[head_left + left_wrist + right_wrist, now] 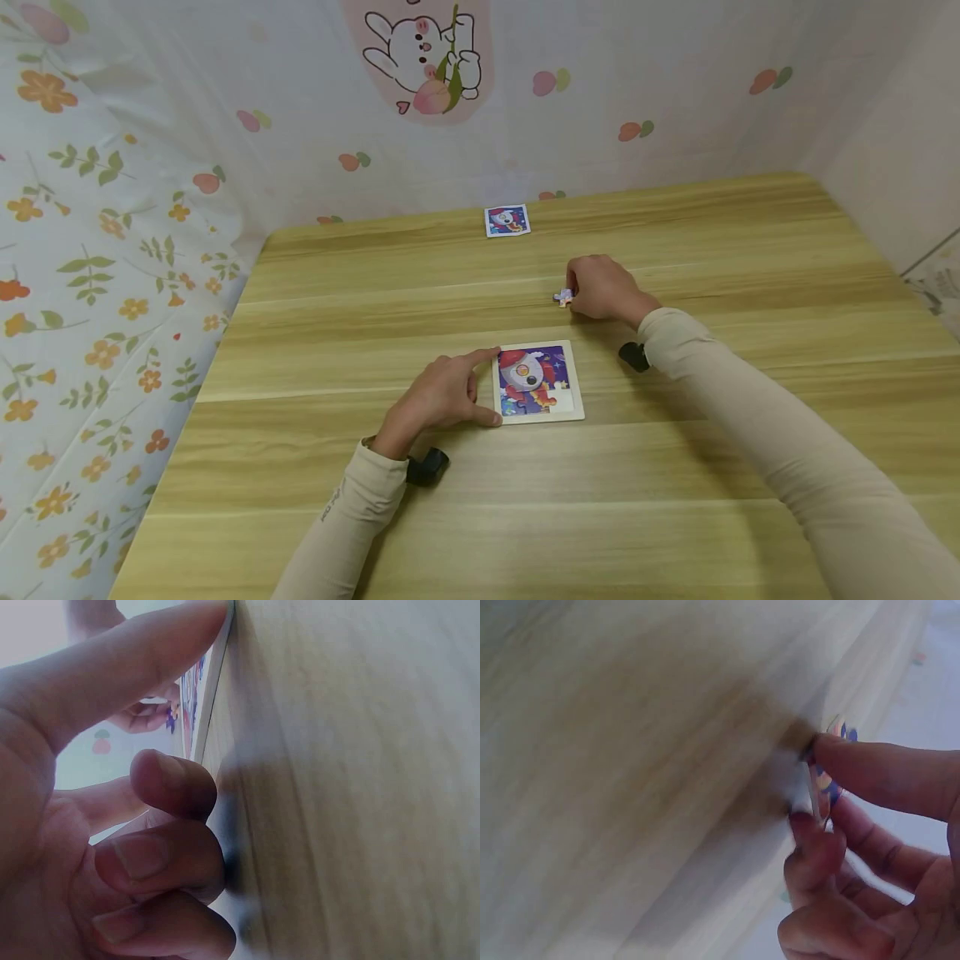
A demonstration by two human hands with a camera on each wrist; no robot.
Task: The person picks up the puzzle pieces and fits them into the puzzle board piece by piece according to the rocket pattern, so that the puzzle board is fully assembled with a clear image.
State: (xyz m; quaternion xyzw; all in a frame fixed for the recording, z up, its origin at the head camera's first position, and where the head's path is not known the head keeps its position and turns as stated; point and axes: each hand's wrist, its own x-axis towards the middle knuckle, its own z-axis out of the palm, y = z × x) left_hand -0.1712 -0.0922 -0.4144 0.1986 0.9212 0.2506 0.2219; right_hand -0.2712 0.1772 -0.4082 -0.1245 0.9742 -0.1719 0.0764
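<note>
A square jigsaw puzzle board [577, 387] with a pale rim lies on the table, its cartoon picture showing a blank pale patch [561, 401] at the lower right. At its left side, my left hand [442, 392] holds the board, index fingertip by the upper corner and thumb by the lower one. The left wrist view shows that thumb [150, 660] against the board's edge, the other fingers curled beneath. Beyond the board to the right, my right hand [602, 287] pinches a small colourful puzzle piece [563, 297] between thumb and fingers, close over the table.
Near the table's back edge lies a small picture card [507, 221] with a similar cartoon. The wooden table [360, 317] meets a printed white curtain [300, 100] behind and a flowered one [105, 333] at the left. Each wrist carries a black camera [634, 357].
</note>
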